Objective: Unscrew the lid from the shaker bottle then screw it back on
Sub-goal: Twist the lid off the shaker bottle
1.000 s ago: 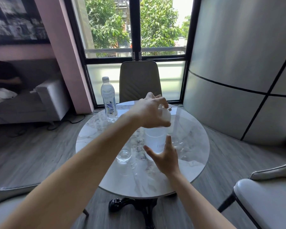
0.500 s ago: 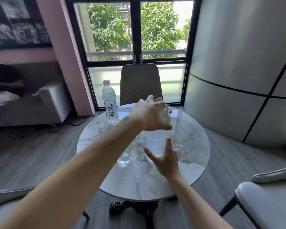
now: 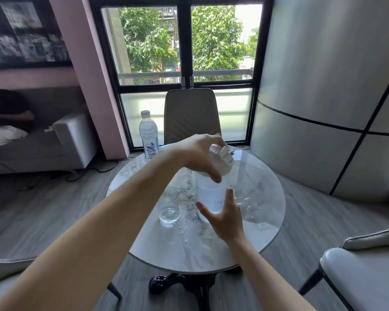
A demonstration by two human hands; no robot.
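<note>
Nearest the camera, the right hand (image 3: 225, 217) is bracing the shaker bottle (image 3: 211, 198) low on its near side, thumb and fingers spread wide around the frosted body, palm pressing in rather than closing fully. The bottle is standing upright on the round marble table (image 3: 263, 239), its long axis vertical, directly ahead of both hands. Just left of it an empty glass (image 3: 169, 208) is sitting, apart from the bottle. Above, the left hand (image 3: 202, 156) is coming in from the left and gripping the white lid (image 3: 222, 158) from the top, fingers curled down around its rim. The lid looks tilted, perhaps already loose; hard to say for certain. So the turning is falling to the left hand, twisting about that vertical axis. Farther back, a water bottle (image 3: 148, 135) is standing at the table's far edge.
</note>
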